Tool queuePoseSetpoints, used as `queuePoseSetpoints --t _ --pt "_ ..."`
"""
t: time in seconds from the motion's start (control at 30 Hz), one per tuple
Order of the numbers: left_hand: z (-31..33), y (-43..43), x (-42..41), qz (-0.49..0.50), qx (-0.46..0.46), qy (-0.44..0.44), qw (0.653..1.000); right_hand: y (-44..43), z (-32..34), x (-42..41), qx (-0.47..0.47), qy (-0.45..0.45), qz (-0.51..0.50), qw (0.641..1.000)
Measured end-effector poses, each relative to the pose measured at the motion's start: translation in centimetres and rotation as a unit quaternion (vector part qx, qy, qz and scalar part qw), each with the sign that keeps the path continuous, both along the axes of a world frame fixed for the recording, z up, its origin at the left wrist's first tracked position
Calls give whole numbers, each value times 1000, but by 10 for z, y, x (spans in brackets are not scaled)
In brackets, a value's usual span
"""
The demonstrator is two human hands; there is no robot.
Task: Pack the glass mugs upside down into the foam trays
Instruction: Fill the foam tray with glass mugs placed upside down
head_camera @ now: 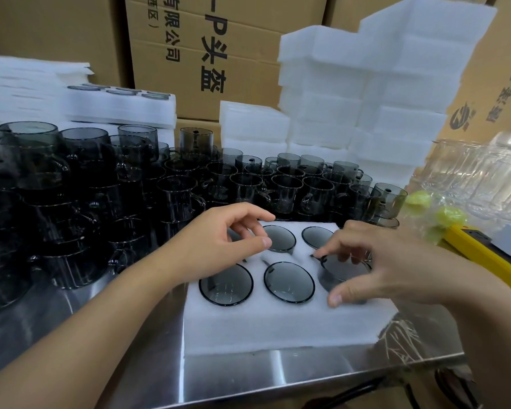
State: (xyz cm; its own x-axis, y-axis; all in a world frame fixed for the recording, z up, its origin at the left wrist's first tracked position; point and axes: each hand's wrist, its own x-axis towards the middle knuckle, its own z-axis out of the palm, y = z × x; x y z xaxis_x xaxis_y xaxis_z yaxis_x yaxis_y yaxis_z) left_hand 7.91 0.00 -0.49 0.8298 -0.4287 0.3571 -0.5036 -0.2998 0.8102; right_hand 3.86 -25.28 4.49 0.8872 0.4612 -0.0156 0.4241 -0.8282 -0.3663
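1. Hands first: the right hand (pixel 384 267) is curled round a smoky glass mug (pixel 344 271). Fingers are on the far side, thumb on the near side, base facing up.
2. That mug is in the front-right hole of the foam tray (pixel 278 329), and its wall pokes up above the foam, so it's not fully down.
3. The left hand (pixel 219 246) hangs over the back-left hole with its fingers loosely bent, holding nothing I can see. It hides most of that hole.
4. Four packed mugs (pixel 289 282) sit bottoms-up in the front-left, front-middle, back-middle and back-right holes. They're low in the foam, right between the two hands.
5. Just behind the tray and off to the left, loose mugs (pixel 71 187) crowd the steel table (pixel 130 349). Lots of them are stacked, and they're tight against the tray's far edge.
6. Further out there are foam stacks (pixel 366 84) and cardboard boxes (pixel 204 54) at the back. On the right there's clear plastic packaging (pixel 469 178) and a yellow bar (pixel 484 255).
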Motion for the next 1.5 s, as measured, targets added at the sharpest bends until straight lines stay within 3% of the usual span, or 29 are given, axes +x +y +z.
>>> queuePoseSetpoints --t 0.1,0.23,0.3,0.57,0.7,1.33,1.5 --pt "-1 1 1 1 4 -3 1000 11 13 5 -35 -25 -2 999" --pt "-1 1 2 1 13 -8 1000 32 9 14 118 -137 45 982" --pt "-1 1 2 2 16 -11 1000 41 -3 20 147 -147 52 977" --pt "-2 1 1 12 20 -18 1000 39 -29 33 86 -72 7 994" --pt "-1 0 0 18 20 -21 999 43 -33 27 18 -118 38 992" --pt "-4 -1 -6 65 24 -35 997 48 -40 26 -68 -212 33 974" --pt "-5 0 -10 87 2 -37 995 46 -41 26 -3 -190 19 982"
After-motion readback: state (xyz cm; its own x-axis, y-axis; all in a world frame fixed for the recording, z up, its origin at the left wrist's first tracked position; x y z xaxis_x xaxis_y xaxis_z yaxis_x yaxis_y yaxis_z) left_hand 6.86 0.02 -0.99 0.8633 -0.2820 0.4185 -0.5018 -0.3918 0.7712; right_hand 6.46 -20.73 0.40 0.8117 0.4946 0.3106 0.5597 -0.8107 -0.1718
